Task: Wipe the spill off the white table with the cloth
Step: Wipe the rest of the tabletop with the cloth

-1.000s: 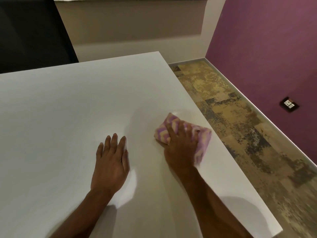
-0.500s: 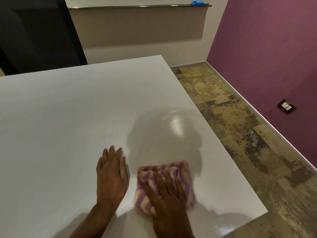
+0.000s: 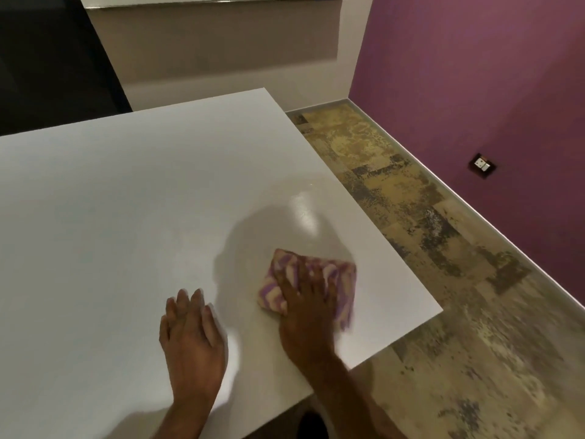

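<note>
**White table, one cloth, two hands**

A single white table (image 3: 110,217) fills most of the view, with one purple wall (image 3: 474,74) beyond its right edge and mottled ochre floor (image 3: 411,201) between them. One wall socket (image 3: 482,165) sits low on that wall. On the table lies one cloth (image 3: 343,280), striped purple and cream, bunched near the table's right edge and toward its near corner. The right hand (image 3: 307,312) presses flat on the cloth, fingers spread and straight, not curled round it. The left hand (image 3: 190,337) rests palm down on the bare tabletop just left of the cloth, fingers straight and together, holding nothing. One glossy wet patch (image 3: 304,213) shines on the table just beyond the cloth.
</note>
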